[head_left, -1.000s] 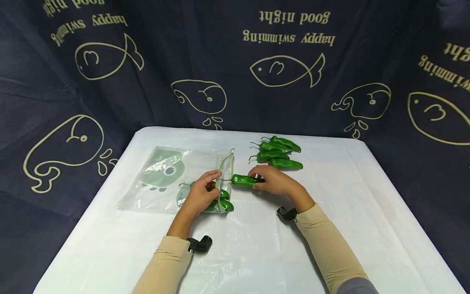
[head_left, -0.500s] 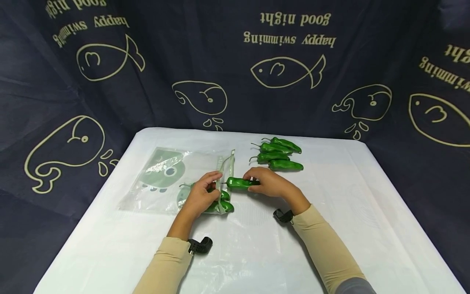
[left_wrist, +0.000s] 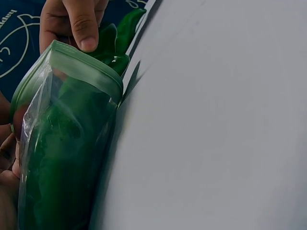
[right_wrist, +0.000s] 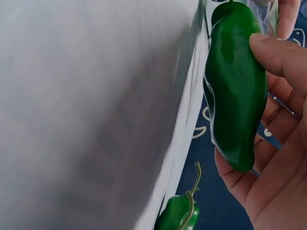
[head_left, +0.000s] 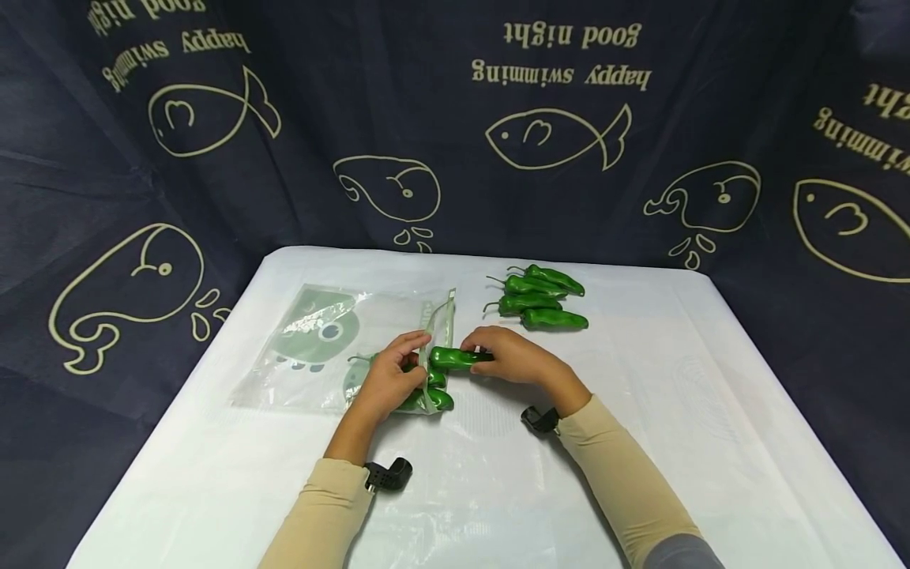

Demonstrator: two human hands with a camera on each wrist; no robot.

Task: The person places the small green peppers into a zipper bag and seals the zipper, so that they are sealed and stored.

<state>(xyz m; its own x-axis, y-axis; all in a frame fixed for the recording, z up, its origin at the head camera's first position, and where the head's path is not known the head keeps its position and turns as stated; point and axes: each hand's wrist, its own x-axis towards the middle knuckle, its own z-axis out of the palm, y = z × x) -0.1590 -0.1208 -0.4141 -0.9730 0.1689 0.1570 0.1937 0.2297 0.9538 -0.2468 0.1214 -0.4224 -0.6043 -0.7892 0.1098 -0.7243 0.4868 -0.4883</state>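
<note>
My right hand (head_left: 517,357) pinches a glossy green pepper (head_left: 448,358) between thumb and fingers, its stem end at the mouth of a clear zip bag (head_left: 380,316). In the right wrist view the held pepper (right_wrist: 236,86) lies along the fingers. My left hand (head_left: 387,378) grips the bag's rim and keeps the mouth apart. Several peppers (head_left: 439,401) lie in the near side of the bag, their tips sticking out. The left wrist view shows the green rim (left_wrist: 86,71) with peppers behind the film; the left fingers are partly hidden by the bag.
Several more green peppers (head_left: 540,297) lie in a row at the back of the white-covered table (head_left: 640,340), right of the bag. A dark printed cloth (head_left: 412,95) stands behind the table's far edge. Each wrist wears a black camera.
My right hand has moved left with the pepper, and its stem has gone from outside the bag's rim into the mouth. The left hand and bag have stayed in place.
</note>
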